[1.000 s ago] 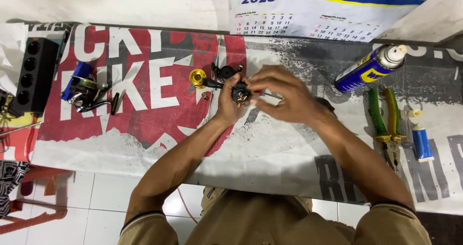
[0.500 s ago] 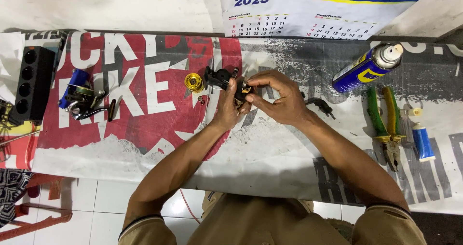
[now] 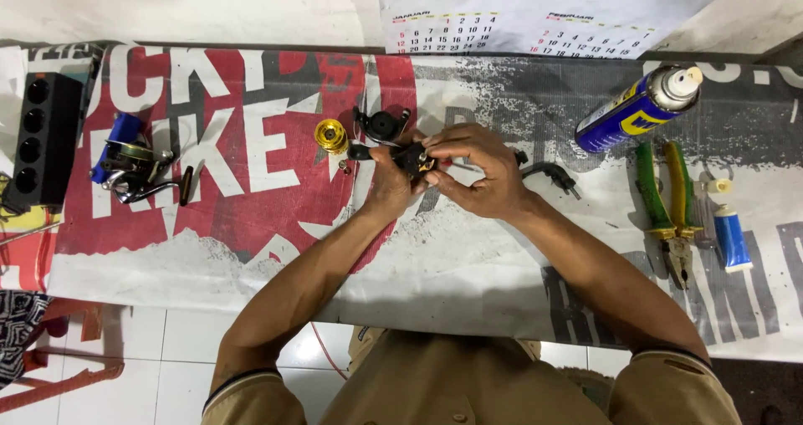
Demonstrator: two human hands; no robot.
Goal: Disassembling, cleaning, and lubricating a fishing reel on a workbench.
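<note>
Both my hands meet over the middle of the table on a small black fishing reel body (image 3: 412, 158). My left hand (image 3: 386, 182) grips it from the left side. My right hand (image 3: 477, 170) closes over it from the right, thumb and fingertips pinching at a small brass-coloured part on it. Just beyond the hands lie a gold spool (image 3: 331, 135) and a black round reel part (image 3: 382, 125). A black curved handle piece (image 3: 548, 174) lies right of my right hand.
A blue spray can (image 3: 636, 107) lies at the upper right, green-and-yellow pliers (image 3: 669, 203) and a small blue-white tube (image 3: 733, 237) beside it. A second reel (image 3: 134, 166) and a black power strip (image 3: 42, 140) sit at the left. A wall calendar (image 3: 535, 11) hangs behind.
The view has shifted slightly; my hands stay together on the reel body, with the right fingers now pinching nearer its top.
</note>
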